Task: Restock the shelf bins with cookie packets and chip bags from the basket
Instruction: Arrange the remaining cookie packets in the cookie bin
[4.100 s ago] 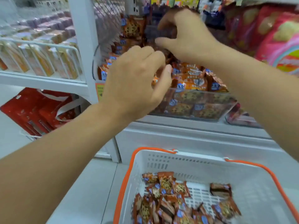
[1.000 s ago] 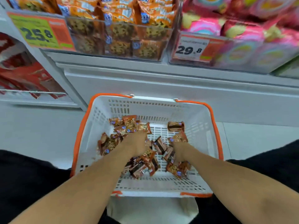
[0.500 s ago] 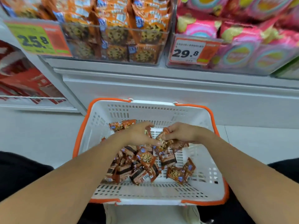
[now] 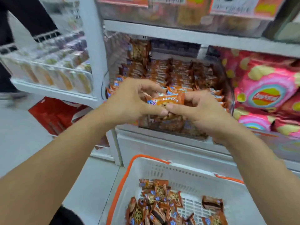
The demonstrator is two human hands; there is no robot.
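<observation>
A: Where are the cookie packets (image 4: 167, 100) just now?

B: Held up in front of the clear shelf bin (image 4: 174, 127), at about the level of the stock inside it. The top packet lies with its long axis left to right, spanning the gap between the two hands. There seem to be more packets bunched beneath it, though blur hides how many.

A: Which hand is nearer?

B: Neither, really. The left hand (image 4: 129, 101) has one end and the right hand (image 4: 199, 109) the other, thumbs nearly meeting under the middle. The bin opening lies just beyond the fingertips, away from the person.

A: And the fingers?

B: Curled narrow on both sides, pinching the bundle between thumbs below and fingers above. No hand is free.

A: So the next move?

B: My guess is a short push forward and down, so the bundle drops on the rows of packets already there.

A: What else is about?

B: The pink chip bags (image 4: 266, 95) sit in the bin to the right. The white basket (image 4: 178, 169) with an orange rim stands below, more cookie packets in its bottom, so restocking looks unfinished.
</observation>
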